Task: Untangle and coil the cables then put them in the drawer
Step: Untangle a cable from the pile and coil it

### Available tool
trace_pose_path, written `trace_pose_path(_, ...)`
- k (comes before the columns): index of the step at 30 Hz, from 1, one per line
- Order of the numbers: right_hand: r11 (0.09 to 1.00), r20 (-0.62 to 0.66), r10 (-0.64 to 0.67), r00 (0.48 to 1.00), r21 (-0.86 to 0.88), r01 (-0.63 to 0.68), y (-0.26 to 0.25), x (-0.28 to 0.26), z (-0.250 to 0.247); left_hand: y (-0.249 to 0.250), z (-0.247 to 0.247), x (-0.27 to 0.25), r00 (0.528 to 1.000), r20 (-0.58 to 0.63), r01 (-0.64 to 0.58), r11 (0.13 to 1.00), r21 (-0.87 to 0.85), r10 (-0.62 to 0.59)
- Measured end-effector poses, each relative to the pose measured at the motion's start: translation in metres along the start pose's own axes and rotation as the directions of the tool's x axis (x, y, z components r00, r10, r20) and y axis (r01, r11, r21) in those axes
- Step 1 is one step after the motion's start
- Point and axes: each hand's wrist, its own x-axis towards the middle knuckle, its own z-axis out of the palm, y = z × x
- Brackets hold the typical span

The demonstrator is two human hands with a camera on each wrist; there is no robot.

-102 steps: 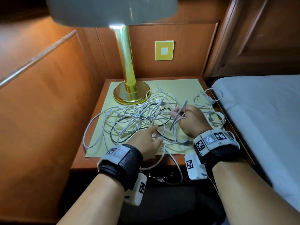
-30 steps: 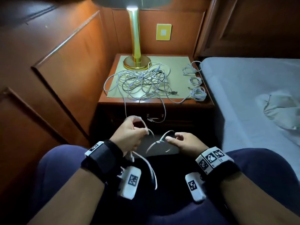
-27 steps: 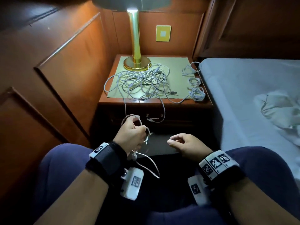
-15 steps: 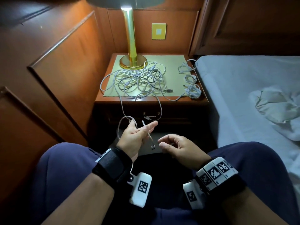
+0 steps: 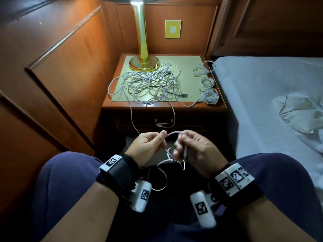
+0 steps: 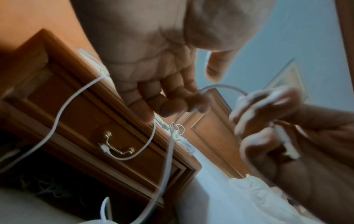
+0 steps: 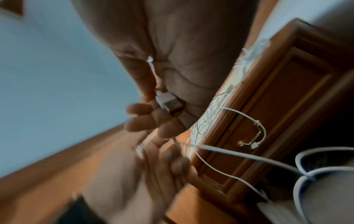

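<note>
Both hands, left hand (image 5: 148, 147) and right hand (image 5: 197, 151), now pinch the white cable (image 5: 173, 132), right no longer idle.

The bench (image 5: 222, 106) and the wall panels (image 5: 70, 55) are reddish wood with a smooth, satin varnish. A matt, pale yellow mat (image 5: 188, 67), paper-like, covers the top. At its 11 o'clock corner the lamp (image 5: 142, 49) is polished brass-coloured metal, mirror glossy. The tangled cables (image 5: 148, 84) have smooth white plastic sheathing. The drawer (image 6: 91, 121) carries a shiny metal handle (image 6: 116, 145). The bed (image 5: 262, 84) wears matt, pale blue-grey cloth; the wrist straps (image 5: 120, 170) are black fabric.
</note>
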Motion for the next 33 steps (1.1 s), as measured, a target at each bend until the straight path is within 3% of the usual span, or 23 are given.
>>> trace_pose_path(3, 0.964, -0.123, -0.042, 0.992, 0.257, 0.073, -0.023, 0.002, -0.014, -0.003, -0.012, 0.005, 0.996, 0.057, -0.081, 0.984, 0.16, 0.073)
trace_pose_path(6, 0.882, -0.284, -0.12, 0.951, 0.41, 0.233, -0.046, 0.002, -0.04, -0.009, -0.023, 0.013, 0.99, 0.01, -0.136, 0.955, 0.265, 0.138)
trace_pose_path(9, 0.826, -0.458, -0.16, 0.874, 0.423, 0.373, -0.059, 0.002, -0.062, -0.017, -0.025, 0.015, 0.998, -0.048, -0.021, 0.99, 0.143, 0.028)
trace_pose_path(11, 0.856, -0.492, -0.135, 0.86, 0.379, 0.351, -0.056, 0.005, -0.064, -0.022, -0.02, 0.016, 0.992, -0.118, -0.01, 0.979, 0.203, 0.034)
trace_pose_path(13, 0.93, -0.448, -0.141, 0.883, 0.246, 0.273, -0.046, 0.01, -0.055, -0.025, -0.012, 0.014, 0.981, -0.154, -0.057, 0.94, 0.337, 0.115)
trace_pose_path(15, 0.978, -0.38, -0.185, 0.906, 0.017, 0.207, -0.031, 0.013, -0.044, -0.025, -0.003, 0.011, 0.973, -0.099, -0.15, 0.894, 0.423, 0.21)
trace_pose_path(18, 0.941, -0.245, -0.205, 0.948, -0.316, 0.121, -0.012, 0.016, -0.035, -0.019, 0.01, 0.004, 0.942, 0.038, -0.316, 0.849, 0.424, 0.333)
trace_pose_path(20, 0.916, -0.17, -0.112, 0.979, -0.401, 0.035, -0.005, 0.018, -0.034, -0.016, 0.01, 0.003, 0.907, 0.03, -0.399, 0.833, 0.385, 0.42)
trace_pose_path(24, 0.94, -0.007, 0.11, 0.994, -0.324, -0.106, -0.004, 0.014, -0.027, -0.012, 0.001, 0.005, 0.879, -0.105, -0.404, 0.843, 0.355, 0.465)
trace_pose_path(26, 0.973, 0.111, 0.173, 0.979, -0.176, -0.151, -0.005, 0.01, -0.022, -0.009, 0.0, 0.005, 0.9, -0.124, -0.37, 0.882, 0.291, 0.418)
trace_pose_path(29, 0.978, 0.262, 0.173, 0.949, 0.065, -0.196, -0.009, 0.005, -0.018, -0.009, 0.001, 0.006, 0.942, -0.031, -0.326, 0.935, 0.137, 0.333)
trace_pose_path(33, 0.976, 0.269, 0.119, 0.956, 0.144, -0.162, -0.012, 0.003, -0.024, -0.008, 0.0, 0.007, 0.963, -0.002, -0.268, 0.955, 0.131, 0.27)
